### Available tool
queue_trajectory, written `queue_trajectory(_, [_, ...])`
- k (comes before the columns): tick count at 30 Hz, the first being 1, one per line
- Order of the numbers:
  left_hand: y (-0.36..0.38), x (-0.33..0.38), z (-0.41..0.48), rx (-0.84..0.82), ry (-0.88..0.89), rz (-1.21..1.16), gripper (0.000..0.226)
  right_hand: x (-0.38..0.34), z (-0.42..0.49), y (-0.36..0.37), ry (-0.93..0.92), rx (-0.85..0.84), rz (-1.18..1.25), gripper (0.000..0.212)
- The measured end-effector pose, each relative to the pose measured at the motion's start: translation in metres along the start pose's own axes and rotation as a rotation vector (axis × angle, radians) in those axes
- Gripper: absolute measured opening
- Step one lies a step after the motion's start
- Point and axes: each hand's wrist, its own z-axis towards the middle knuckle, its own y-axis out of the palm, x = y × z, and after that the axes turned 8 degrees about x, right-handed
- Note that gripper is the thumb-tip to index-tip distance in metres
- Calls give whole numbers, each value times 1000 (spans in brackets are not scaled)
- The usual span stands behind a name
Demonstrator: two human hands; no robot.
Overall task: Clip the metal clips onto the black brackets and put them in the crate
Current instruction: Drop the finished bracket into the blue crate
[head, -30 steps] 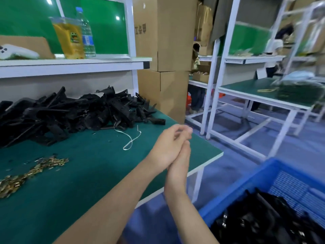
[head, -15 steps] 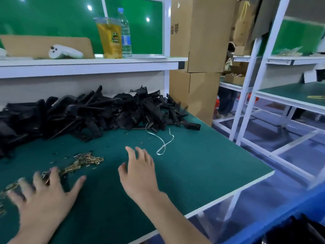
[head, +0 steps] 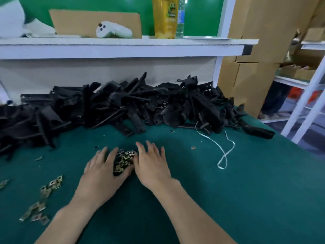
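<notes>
Left grip (head: 103, 171) and right grip (head: 151, 166) newly together, released, flanking metal clips (head: 124, 160); wide green mat (head: 228, 191) rightward.

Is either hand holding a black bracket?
No: the left hand and right hand flank a heap of metal clips, and the black brackets lie beyond them.

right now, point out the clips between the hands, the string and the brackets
clips (head: 124, 162) head view, middle of pile
string (head: 224, 154) head view, crossing above loop
brackets (head: 123, 101) head view, middle of heap
</notes>
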Motion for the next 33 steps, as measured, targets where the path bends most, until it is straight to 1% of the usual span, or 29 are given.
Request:
queue_trajectory(2, [4, -4, 10, 15, 68, -2, 77, -2, 8, 3, -82, -31, 107, 53])
queue_trajectory(3, [5, -5, 13, 20, 95, 4, 73, -2, 10, 3, -92, -48, 182, 55])
queue_trajectory(7, [8, -10, 12, 30, 177, -40, 58, 0, 7, 2, -55, -63, 447, 50])
queue_trajectory(11, [7, -7, 12, 96, 230, -33, 49, -1, 7, 3, -22, -42, 555, 44])
queue_trajectory(14, [5, -6, 11, 94, 258, -16, 53, -2, 9, 4, 26, -17, 644, 43])
queue_trajectory(16, [5, -6, 11, 112, 287, -4, 51, -3, 9, 6, 51, 7, 697, 43])
queue_trajectory(20, [5, -2, 8, 192, 340, 33, 29, -3, 8, 10, 98, 46, 804, 37])
queue_trajectory(24, [2, 2, 5, 238, 334, 54, 26, -5, 9, 10, 59, 105, 794, 35])
queue_trajectory(27, [0, 2, 6, 280, 294, 45, 25, -1, 17, 9, 100, 169, 796, 34])
queue_trajectory(30, [-2, 3, 5, 324, 273, 8, 29, 5, 39, 8, 97, 281, 591, 34])
queue_trajectory(31, [-3, 2, 5, 337, 265, -3, 32, 6, 51, 7, 108, 293, 515, 36])
queue_trajectory(33, [-7, 1, 5, 334, 236, -19, 39, 7, 76, 8, 181, 255, 426, 39])
